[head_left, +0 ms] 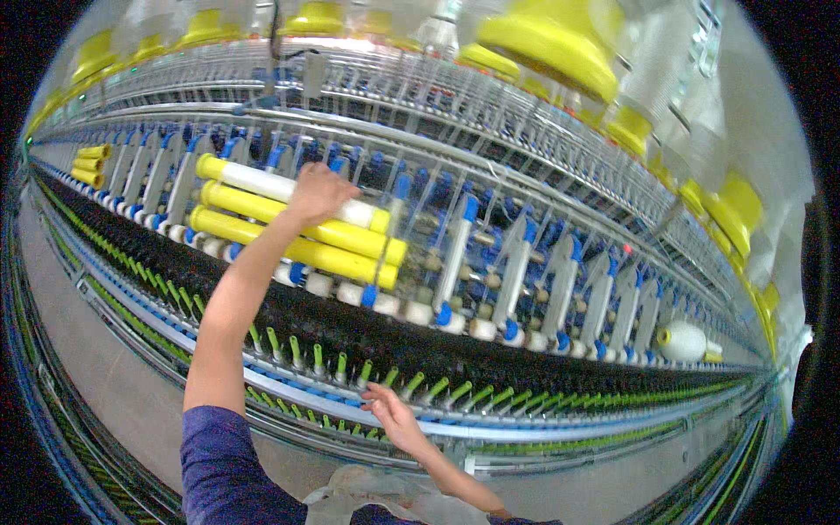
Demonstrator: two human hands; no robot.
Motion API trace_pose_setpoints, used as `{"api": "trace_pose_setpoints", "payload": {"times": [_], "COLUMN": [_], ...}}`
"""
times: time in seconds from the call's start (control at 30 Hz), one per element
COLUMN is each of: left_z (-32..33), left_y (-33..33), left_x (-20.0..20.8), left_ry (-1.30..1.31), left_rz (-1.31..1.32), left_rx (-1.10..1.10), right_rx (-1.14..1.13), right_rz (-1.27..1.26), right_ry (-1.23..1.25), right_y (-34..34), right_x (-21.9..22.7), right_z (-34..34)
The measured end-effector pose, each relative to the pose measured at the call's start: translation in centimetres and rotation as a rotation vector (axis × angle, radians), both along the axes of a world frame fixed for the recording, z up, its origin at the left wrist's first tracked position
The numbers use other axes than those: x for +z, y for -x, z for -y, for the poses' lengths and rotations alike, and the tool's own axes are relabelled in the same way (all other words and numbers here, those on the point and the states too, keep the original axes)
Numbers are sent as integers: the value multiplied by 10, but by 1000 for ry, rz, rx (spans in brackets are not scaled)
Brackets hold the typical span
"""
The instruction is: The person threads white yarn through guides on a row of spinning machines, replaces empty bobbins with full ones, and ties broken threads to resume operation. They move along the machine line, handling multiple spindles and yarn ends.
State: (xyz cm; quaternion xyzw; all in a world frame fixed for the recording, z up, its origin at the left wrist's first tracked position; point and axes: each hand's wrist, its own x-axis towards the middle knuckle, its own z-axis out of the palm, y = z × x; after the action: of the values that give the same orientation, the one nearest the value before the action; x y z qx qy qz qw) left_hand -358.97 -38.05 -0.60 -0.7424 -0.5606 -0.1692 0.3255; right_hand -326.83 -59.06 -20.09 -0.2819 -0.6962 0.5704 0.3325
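Three long yellow tubes lie side by side across the spinning machine's drafting arms. The farthest is a yellow bobbin point(261, 181) wound with white yarn along its middle. My left hand point(322, 194) is on this bobbin, its fingers curled over the wound part; the fingertips are partly hidden. Below it lie two bare yellow tubes, a middle one point(350, 234) and a nearest one point(337, 259). Lower down, my right hand point(395, 418) holds nothing, its fingers apart beside the row of green spindles point(341, 364).
Grey drafting arms point(516, 276) with blue parts run along the machine. Several short yellow tubes point(89, 164) rest at the far left. A white yarn package point(682, 340) lies at the right. Large yellow-based white packages point(560, 44) hang overhead. A rail point(525, 430) runs below the spindles.
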Motion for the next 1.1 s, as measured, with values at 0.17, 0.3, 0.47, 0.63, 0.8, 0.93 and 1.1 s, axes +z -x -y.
{"api": "trace_pose_setpoints", "payload": {"times": [0.17, 0.3, 0.47, 0.63, 0.8, 0.93, 1.1], "left_z": [-3, 14, 75, 72, -12, -92, -106], "left_y": [8, -62, -315, -572, -787, -888, -907], "left_x": [-2, 11, -7, -5, 3, 7, -9], "left_ry": [-586, -664, -292, 56, 426, 575, 591], "left_rz": [191, 403, 349, 159, 175, 68, 91], "left_rx": [194, 238, -735, -1185, -945, -641, -546], "right_rx": [-98, -125, -256, -365, -809, -1044, -1300], "right_rz": [51, 131, 172, 413, 390, 377, 350], "right_ry": [-35, -45, -50, -51, 144, 276, 299], "right_y": [-29, -75, -160, -291, -406, -472, -512], "right_x": [8, -13, -34, -47, -64, -87, -117], "right_z": [20, 24, 29, 40, 83, 134, 169]}}
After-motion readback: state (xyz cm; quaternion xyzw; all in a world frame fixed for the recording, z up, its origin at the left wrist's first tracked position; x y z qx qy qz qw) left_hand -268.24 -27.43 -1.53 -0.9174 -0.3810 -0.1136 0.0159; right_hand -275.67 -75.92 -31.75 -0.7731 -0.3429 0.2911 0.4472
